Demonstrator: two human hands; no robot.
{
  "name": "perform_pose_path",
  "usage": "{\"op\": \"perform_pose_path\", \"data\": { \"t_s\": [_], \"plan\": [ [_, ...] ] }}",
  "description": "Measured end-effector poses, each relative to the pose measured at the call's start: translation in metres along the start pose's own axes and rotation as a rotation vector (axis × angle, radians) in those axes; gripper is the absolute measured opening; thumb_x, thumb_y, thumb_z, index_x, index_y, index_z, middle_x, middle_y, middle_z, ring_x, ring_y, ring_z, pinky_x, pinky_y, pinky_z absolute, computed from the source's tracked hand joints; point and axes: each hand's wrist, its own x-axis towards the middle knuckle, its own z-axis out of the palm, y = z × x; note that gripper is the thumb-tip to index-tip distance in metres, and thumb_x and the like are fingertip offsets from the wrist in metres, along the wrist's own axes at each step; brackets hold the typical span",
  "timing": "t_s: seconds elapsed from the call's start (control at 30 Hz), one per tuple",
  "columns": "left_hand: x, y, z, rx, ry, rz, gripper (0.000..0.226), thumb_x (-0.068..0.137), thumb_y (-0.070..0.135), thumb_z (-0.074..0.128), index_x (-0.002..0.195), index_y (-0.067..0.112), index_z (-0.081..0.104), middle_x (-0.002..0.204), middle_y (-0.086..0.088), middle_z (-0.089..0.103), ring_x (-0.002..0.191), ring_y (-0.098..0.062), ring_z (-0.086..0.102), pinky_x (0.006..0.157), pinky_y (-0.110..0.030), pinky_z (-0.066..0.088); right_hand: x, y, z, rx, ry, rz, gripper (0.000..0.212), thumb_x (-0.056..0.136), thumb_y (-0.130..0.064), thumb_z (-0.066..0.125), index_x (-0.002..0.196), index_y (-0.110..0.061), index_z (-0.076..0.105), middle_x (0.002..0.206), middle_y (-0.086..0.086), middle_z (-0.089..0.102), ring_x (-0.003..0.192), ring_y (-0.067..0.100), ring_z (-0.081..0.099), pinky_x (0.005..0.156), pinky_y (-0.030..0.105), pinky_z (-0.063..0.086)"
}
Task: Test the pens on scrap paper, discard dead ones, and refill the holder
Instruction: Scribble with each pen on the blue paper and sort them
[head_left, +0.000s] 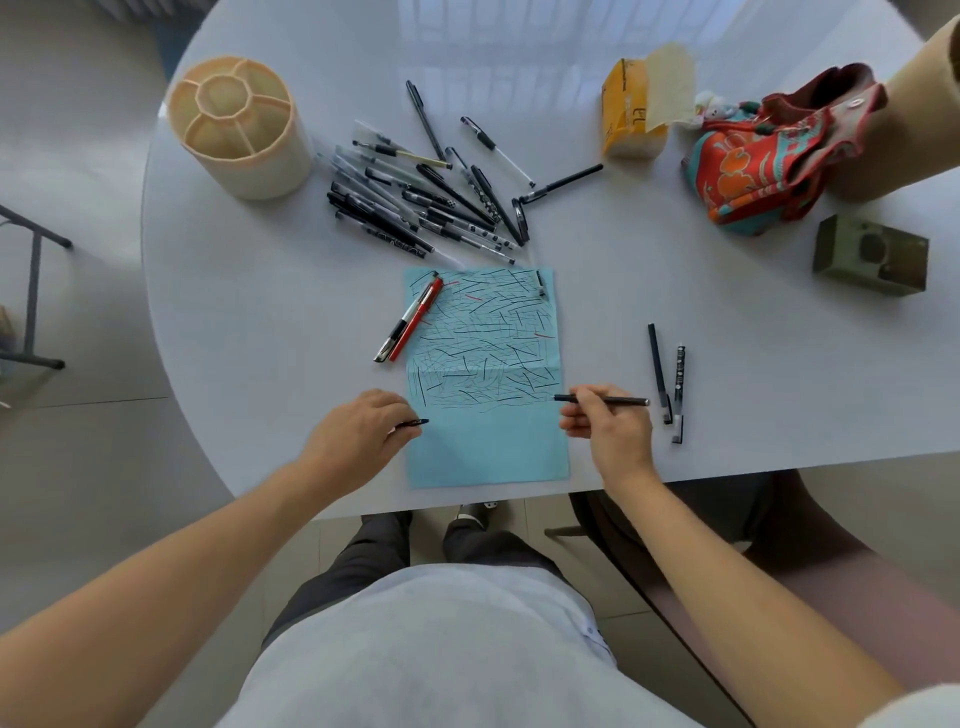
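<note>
The right hand (605, 421) gripped a black pen (602, 400) in curled fingers, its tip at the right edge of the blue paper (488, 447), at about the lowest row of strokes. The left hand (358, 431) pinched a short dark piece, probably the cap (413, 423), and rested at the paper's left edge.

Judgement: the step in hand was a test stroke. It would be done well by drawing the tip leftward into the unmarked near band of the sheet, where a fresh line cannot be confused with older marks. The left hand should press the sheet flat so that it does not slide. Light, even pressure and a second stroke would be prudent before ruling a pen dead.

The held pen's long axis ran almost level, left to right, tip pointing left and barrel end right. Two pens (667, 379) lay on the worktop (260, 312) just right of it, axes running near to far. A red and a black pen (410, 319) lay diagonally across the sheet's far left edge. The main pile (415, 202) lay far of the paper. The holder (239, 127) stood upright at far left, with no pens visible in it.
</note>
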Motion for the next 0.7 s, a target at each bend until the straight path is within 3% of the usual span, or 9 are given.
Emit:
{"op": "perform_pose_path", "data": {
  "t_s": [0.07,0.17,0.27,0.37,0.5,0.63,0.7],
  "plan": [
    [0.004,0.006,0.005,0.010,-0.007,0.072,0.009,0.091,0.026,0.072,0.095,0.018,0.073,0.114,0.001,0.070,0.107,-0.023,0.063,0.085,-0.036,0.054,-0.010,0.006,0.016,-0.058,-0.068,-0.084,0.016,0.097,-0.009,0.063,0.092,-0.017,0.076,0.078,0.008,0.076,0.068,0.022,0.074,0.066,0.030,0.062],
    [0.002,0.007,0.010,0.019,-0.054,0.105,0.009,0.089,0.024,0.073,0.093,0.016,0.075,0.125,-0.005,0.067,0.118,-0.027,0.060,0.097,-0.040,0.051,-0.020,0.014,0.030,-0.179,-0.094,-0.208,0.014,0.094,-0.008,0.064,0.093,-0.018,0.073,0.081,0.004,0.075,0.070,0.021,0.073,0.065,0.026,0.060],
    [0.000,0.008,0.013,0.023,-0.057,0.095,0.010,0.090,0.025,0.073,0.093,0.017,0.076,0.127,-0.004,0.065,0.121,-0.027,0.058,0.098,-0.040,0.050,-0.027,0.019,0.040,-0.322,-0.132,-0.330,0.008,0.093,-0.008,0.065,0.095,-0.013,0.071,0.081,0.001,0.073,0.073,0.019,0.072,0.069,0.036,0.060],
    [-0.001,0.009,0.014,0.025,-0.068,0.065,0.010,0.090,0.027,0.073,0.093,0.018,0.076,0.129,-0.003,0.064,0.120,-0.027,0.058,0.097,-0.040,0.050,-0.031,0.020,0.047,-0.416,-0.139,-0.440,0.007,0.091,-0.005,0.066,0.094,-0.010,0.070,0.080,-0.004,0.071,0.074,0.014,0.068,0.072,0.037,0.058],
    [-0.001,0.011,0.015,0.023,-0.060,0.045,0.011,0.089,0.028,0.072,0.094,0.018,0.077,0.130,-0.002,0.064,0.118,-0.025,0.058,0.096,-0.039,0.051,-0.028,0.021,0.043,-0.467,-0.072,-0.474,0.006,0.091,-0.004,0.066,0.092,-0.009,0.069,0.077,0.000,0.068,0.069,0.019,0.066,0.066,0.036,0.056],
    [-0.001,0.011,0.014,0.016,-0.060,0.033,0.014,0.091,0.030,0.069,0.095,0.019,0.077,0.130,-0.001,0.063,0.120,-0.023,0.057,0.097,-0.038,0.049,-0.023,0.021,0.028,-0.485,-0.001,-0.466,0.007,0.093,-0.005,0.064,0.091,-0.012,0.066,0.074,-0.003,0.066,0.069,0.009,0.066,0.057,0.025,0.055],
    [0.000,0.011,0.014,0.010,-0.054,0.022,0.015,0.093,0.031,0.068,0.095,0.018,0.077,0.129,-0.001,0.064,0.120,-0.022,0.056,0.098,-0.038,0.049,-0.023,0.020,0.024,-0.430,-0.008,-0.415,0.008,0.094,-0.008,0.063,0.092,-0.016,0.066,0.076,-0.002,0.068,0.069,0.010,0.068,0.058,0.026,0.058]
  ]
}}
